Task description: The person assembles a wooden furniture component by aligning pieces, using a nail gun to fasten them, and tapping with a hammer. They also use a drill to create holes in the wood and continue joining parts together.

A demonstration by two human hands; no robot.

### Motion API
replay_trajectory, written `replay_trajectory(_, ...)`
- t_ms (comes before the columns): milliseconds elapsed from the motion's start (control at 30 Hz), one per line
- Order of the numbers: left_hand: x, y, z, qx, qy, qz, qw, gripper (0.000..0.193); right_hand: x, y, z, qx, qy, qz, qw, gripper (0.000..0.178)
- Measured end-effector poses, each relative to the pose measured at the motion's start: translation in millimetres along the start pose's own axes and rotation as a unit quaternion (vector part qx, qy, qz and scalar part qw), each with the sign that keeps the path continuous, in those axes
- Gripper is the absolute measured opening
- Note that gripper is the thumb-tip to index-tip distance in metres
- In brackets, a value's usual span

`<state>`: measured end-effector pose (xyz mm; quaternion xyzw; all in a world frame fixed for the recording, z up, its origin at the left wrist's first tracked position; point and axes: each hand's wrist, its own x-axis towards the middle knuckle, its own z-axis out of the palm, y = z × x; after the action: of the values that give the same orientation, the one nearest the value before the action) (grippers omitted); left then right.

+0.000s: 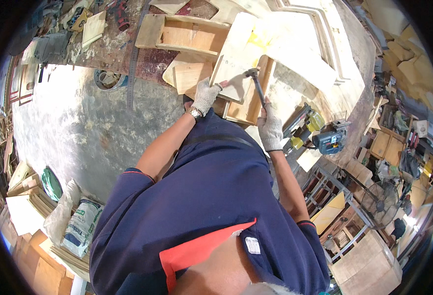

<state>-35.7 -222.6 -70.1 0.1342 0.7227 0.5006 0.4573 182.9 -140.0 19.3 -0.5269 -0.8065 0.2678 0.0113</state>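
My right hand [270, 129], in a pale knitted glove with bare fingertips, is closed around the handle of a hammer [259, 89]. The hammer's head hangs over a long, shallow wooden box [251, 109] in front of me. A light wooden panel [237, 46] lies slantwise by this box and partly covers it. My left hand [205, 97], gloved the same way, grips the panel's near left edge, with its fingertips partly hidden. Beyond it sits another open wooden box [193, 35], and a loose piece of wood [191, 76] lies under the panel's left side.
A blue jigsaw [328, 141] and a yellow-green power tool [311, 126] lie to my right. Large pale frames [324, 34] stand at the far right. A long metal ruler [132, 64] and a round tin [109, 79] are on the left. Sacks [82, 227] and a fan [379, 199] stand farther out.
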Motion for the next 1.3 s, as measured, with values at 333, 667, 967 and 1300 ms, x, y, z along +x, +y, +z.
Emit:
replay_trajectory(333,-14.0,18.7,-9.1,0.299,0.120,0.173,0.931,0.068,10.4,56.1,-3.4,-0.097,0.180,0.083,0.975,0.044)
replay_trajectory(667,-31.0,59.9,-7.3,0.362,0.104,0.370,0.849,0.069,81.8,-28.7,52.7,0.248,-0.145,0.119,0.950,0.043)
replay_trajectory(967,-42.6,78.8,-56.5,0.193,0.170,0.317,0.913,0.063,63.1,-29.2,1.0,0.346,-0.126,0.050,0.929,0.042)
replay_trajectory(1300,-53.7,176.4,-99.9,-0.255,-0.068,0.423,0.867,0.082,22.2,-46.9,-65.5,0.011,0.117,-0.014,0.993,0.050)
